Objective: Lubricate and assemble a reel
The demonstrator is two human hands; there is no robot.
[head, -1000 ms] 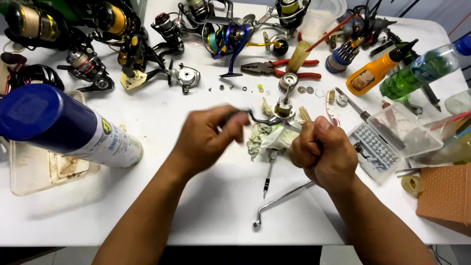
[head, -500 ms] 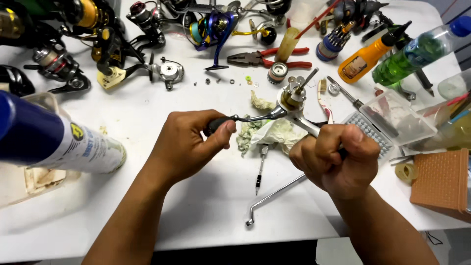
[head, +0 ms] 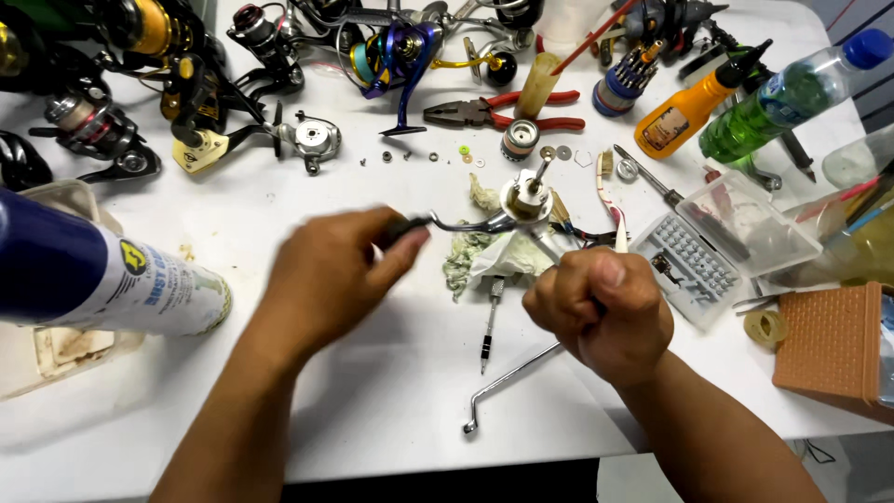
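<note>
A blue and white spray can (head: 102, 279) lies far left of the left hand (head: 335, 275) on the white desk (head: 372, 401). The left hand's fingers (head: 405, 244) are pinched tight on the dark knob of a curved reel handle (head: 466, 224). That handle runs right to the silver reel body (head: 527, 197), held up just above the right hand (head: 596, 307), whose fingers (head: 568, 298) are curled into a closed fist around the reel's lower part. A crumpled rag (head: 484, 256) lies between the hands, a small screwdriver (head: 489, 326) and a bent metal rod (head: 507, 387) below them. Right of the fist sits a clear bit case (head: 708, 247).
</note>
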